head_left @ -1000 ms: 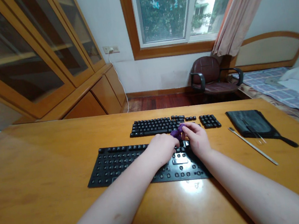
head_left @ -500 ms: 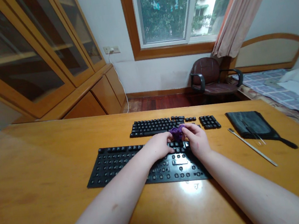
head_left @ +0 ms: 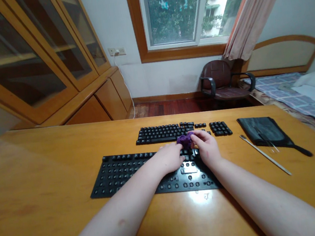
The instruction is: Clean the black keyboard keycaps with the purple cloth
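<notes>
A black keyboard base (head_left: 124, 172) with its keycaps off lies in front of me on the wooden table (head_left: 38, 180). My left hand (head_left: 167, 158) rests on the base's right half, fingers curled down onto it. My right hand (head_left: 206, 146) is closed in a pinch on a small purple lump (head_left: 184, 140) held just above the base's far edge. Behind the hands lie the removed black keycaps (head_left: 162, 133), set out in keyboard order, with the number-pad group (head_left: 220, 128) to their right.
A black pouch (head_left: 262, 130) lies at the table's right, with a thin metal rod (head_left: 265, 154) and a black-handled tool (head_left: 301, 149) beside it. Behind the table are a wooden glass-door cabinet (head_left: 36, 60), a brown armchair (head_left: 222, 82), a window and a bed (head_left: 302, 95).
The purple lump and my right hand have shifted slightly left. My left hand has moved a little away from the lump and down onto the base.
</notes>
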Motion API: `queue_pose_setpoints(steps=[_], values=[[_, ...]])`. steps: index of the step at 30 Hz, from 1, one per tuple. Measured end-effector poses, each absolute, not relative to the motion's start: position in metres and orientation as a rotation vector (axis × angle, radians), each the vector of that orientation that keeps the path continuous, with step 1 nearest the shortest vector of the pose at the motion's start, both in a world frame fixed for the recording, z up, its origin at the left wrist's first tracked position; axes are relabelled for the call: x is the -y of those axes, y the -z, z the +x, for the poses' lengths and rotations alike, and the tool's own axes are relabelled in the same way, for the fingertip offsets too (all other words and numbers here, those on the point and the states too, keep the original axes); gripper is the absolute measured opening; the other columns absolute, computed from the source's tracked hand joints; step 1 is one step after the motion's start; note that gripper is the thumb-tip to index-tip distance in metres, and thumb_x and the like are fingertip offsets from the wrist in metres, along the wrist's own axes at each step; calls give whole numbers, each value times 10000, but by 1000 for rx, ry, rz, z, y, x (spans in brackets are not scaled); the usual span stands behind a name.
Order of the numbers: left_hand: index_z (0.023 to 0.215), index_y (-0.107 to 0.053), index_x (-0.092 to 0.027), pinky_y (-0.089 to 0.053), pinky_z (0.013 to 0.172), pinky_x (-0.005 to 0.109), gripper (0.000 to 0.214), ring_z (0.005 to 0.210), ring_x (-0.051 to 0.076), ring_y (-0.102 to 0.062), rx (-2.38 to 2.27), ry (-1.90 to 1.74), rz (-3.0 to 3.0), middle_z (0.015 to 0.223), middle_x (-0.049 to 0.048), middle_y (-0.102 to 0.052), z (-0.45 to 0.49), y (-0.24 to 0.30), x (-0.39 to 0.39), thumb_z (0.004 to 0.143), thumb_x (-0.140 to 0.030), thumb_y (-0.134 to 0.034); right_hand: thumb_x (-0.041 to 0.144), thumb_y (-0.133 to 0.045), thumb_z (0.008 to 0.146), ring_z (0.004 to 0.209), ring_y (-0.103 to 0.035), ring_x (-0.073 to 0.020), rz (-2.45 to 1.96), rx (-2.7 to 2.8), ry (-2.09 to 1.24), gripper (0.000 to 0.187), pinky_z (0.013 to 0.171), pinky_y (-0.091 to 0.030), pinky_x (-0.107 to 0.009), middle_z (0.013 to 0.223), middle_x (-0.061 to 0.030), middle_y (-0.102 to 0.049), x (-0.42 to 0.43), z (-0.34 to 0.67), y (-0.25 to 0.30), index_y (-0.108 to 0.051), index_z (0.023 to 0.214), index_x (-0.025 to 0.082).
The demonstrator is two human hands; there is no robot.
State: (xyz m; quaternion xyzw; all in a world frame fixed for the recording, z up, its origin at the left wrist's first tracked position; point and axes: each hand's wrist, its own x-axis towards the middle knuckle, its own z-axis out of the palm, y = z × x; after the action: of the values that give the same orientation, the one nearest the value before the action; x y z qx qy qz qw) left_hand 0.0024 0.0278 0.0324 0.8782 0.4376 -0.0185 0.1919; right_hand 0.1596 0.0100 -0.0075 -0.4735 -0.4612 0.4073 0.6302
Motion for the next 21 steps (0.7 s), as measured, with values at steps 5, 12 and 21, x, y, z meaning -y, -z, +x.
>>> queue_pose_setpoints(steps=[5, 12, 21], values=[[1290, -412, -218, -318, 1006, 495, 877, 1151, 341, -474, -1114, 195, 2546, 1269, 135, -516, 1, -39, -18, 546, -563, -722, 340, -654, 727, 529, -512, -125, -1068, 1050, -949, 192, 540, -436, -284, 647, 8, -607, -9, 159, 6, -657, 851, 194], [1395, -264, -230, -277, 1006, 554, 1129, 1152, 383, -447, -1236, 427, 2544, 1282, 175, -481, 2, -46, -13, 435, -453, -816, 341, -662, 722, 545, -519, -128, -1073, 1050, -967, 193, 554, -437, -286, 692, -2, -631, -9, 158, 4, -664, 850, 197], [1200, -526, -153, -402, 931, 449, 762, 1040, 340, -535, -1211, 345, 2630, 1131, 158, -586, 6, -47, -13, 543, -468, -752, 265, -601, 739, 663, -551, -155, -1045, 1409, -1057, 80, 630, -435, -284, 712, -13, -617, 0, 153, -10, -609, 742, 185]])
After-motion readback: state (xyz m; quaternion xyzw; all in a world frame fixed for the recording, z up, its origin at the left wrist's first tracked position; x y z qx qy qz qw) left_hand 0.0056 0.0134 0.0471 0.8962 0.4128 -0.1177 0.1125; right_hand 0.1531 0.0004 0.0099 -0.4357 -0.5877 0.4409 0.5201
